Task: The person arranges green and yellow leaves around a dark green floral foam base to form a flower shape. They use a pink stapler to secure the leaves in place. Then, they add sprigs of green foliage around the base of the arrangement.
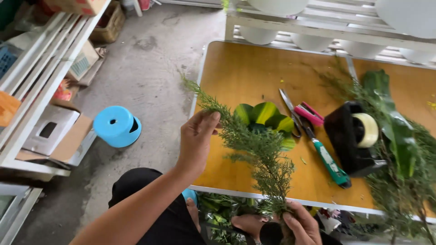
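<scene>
Orange wooden worktop [245,72] ahead; left hand [196,138] fingers pinching feathery green conifer sprig [254,149] at 10 o'clock, right hand [299,222] fingers gripping its stem base at 6 o'clock; best keeping both grips firm.

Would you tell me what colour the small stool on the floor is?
Light blue; the stool shows in the head view.

Several cardboard packages are seen along the left side. A brown cardboard box [77,5] with a red patch is set on the white shelving at the top left. A small tan carton [83,61] bearing a bluish printed label is tucked below the shelf rail. An opened flat cardboard box [56,134] with a white panel and a cut-out slot is laid on the floor beside the blue stool [117,126].
</scene>
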